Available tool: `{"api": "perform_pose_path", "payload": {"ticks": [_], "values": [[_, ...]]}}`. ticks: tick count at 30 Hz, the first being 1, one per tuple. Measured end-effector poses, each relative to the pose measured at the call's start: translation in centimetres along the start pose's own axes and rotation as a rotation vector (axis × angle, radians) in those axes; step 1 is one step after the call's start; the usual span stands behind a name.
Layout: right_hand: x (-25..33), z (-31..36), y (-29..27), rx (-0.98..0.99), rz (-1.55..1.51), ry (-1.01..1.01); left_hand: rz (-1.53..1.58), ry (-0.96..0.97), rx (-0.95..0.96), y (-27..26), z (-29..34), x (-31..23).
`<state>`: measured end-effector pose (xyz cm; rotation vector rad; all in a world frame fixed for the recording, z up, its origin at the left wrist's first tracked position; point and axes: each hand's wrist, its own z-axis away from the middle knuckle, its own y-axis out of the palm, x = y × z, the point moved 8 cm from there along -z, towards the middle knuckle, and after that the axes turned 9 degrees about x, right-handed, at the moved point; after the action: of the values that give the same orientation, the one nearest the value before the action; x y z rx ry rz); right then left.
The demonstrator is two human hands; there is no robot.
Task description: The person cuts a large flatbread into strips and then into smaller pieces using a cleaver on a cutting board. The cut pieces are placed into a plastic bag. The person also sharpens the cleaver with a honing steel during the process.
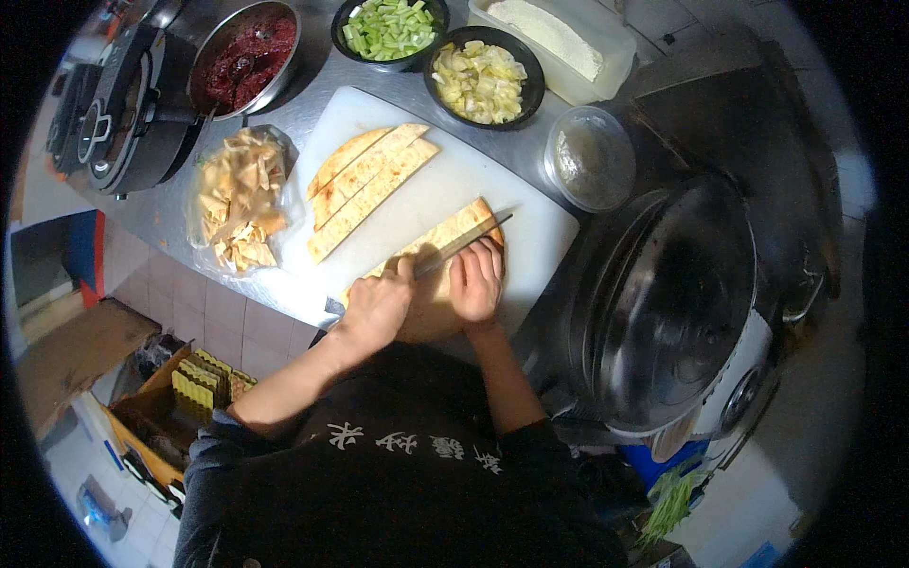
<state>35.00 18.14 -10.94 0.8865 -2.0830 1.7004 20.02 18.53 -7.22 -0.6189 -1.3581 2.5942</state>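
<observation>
Your left hand [374, 308] is closed around the handle of a knife [464, 243], and the blade lies slantwise across the flatbread [445, 237] at the near end of the white cutting board [454, 180]. Your right hand [476, 279] lies flat on the same flatbread just beside the blade, fingers [488, 260] extended and pressing down; its grip is open and encloses nothing. The flatbread lies on the near right part of the board, partly under both hands, with one narrow strip showing beyond the blade. Three cut strips [369, 180] lie side by side on the far left part of the board, well apart from the blade. The board rests on a metal surface [170, 222]. A clear bag of pale fried pieces [239, 199] lies just beside the board's left edge. Behind the board stand a black bowl of pale chopped vegetable [481, 80] and a black bowl of green chopped stalks [390, 28]. Left of these stands a metal bowl of dark red paste [244, 59], with a black appliance [128, 104] further left. A rectangular plastic tub of white powder [559, 38] stands at the far right, and a round lidded plastic container [589, 156] stands near the board's right corner. A large pot with a domed metal lid [677, 303] stands to your right.
</observation>
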Motion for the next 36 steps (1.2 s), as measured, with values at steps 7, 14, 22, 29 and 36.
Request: {"api": "perform_pose_path", "payload": {"ticks": [7, 14, 22, 29, 36], "values": [[-2.1, 2.9, 3.2, -0.156, -0.004, -0.176, -0.031, 0.025, -0.072, 1.8, -1.0, 0.0], [-0.6, 1.3, 1.4, -0.080, -0.009, -0.021, 0.043, 0.079, -0.193, 1.8, -3.4, -0.6], [3.0, 3.3, 4.3, -0.177, -0.067, -0.392, 0.127, 0.071, -0.124, -1.0, -2.9, -1.8], [3.3, 2.8, 3.8, 0.125, -0.076, -0.156, 0.032, -0.035, -0.098, 0.1, 4.7, 2.2], [3.2, 3.5, 4.8, 0.014, 0.011, -0.341, 0.076, -0.090, 0.120, 1.5, 6.5, 4.1]]}}
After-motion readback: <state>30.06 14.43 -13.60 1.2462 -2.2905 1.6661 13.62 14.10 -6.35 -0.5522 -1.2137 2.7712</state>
